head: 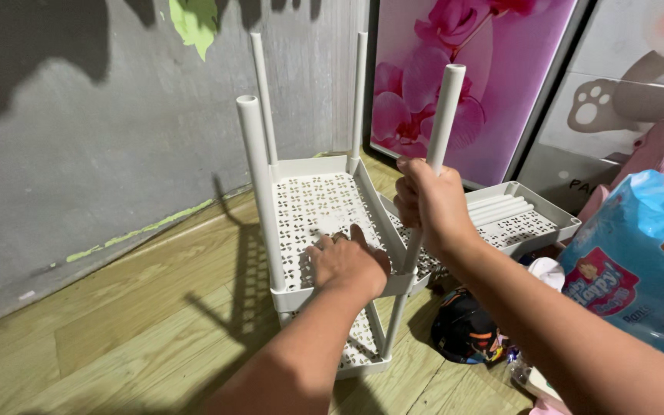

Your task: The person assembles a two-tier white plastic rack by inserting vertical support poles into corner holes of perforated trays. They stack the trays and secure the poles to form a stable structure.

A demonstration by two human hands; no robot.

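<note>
On the wood floor (117,330) by the grey wall (78,154), a white rack (324,230) is being steadied. The left hand (347,261) is being pressed flat, fingers spread, on the upper shelf (309,207), gripping nothing. The right hand (424,204) is being closed tightly round the near right pole (443,115), which is being held tilted above its corner socket, though whether it is seated there cannot be told, since the fist is hiding the joint. If the pole is being pushed at that slant, it could be jammed or the corner cracked; the light rack could also be tipped toward the wall. A spare tray (524,219) with loose poles is lying just right of the grip, beside a cap (463,330) and a blue pack (639,261).
</note>
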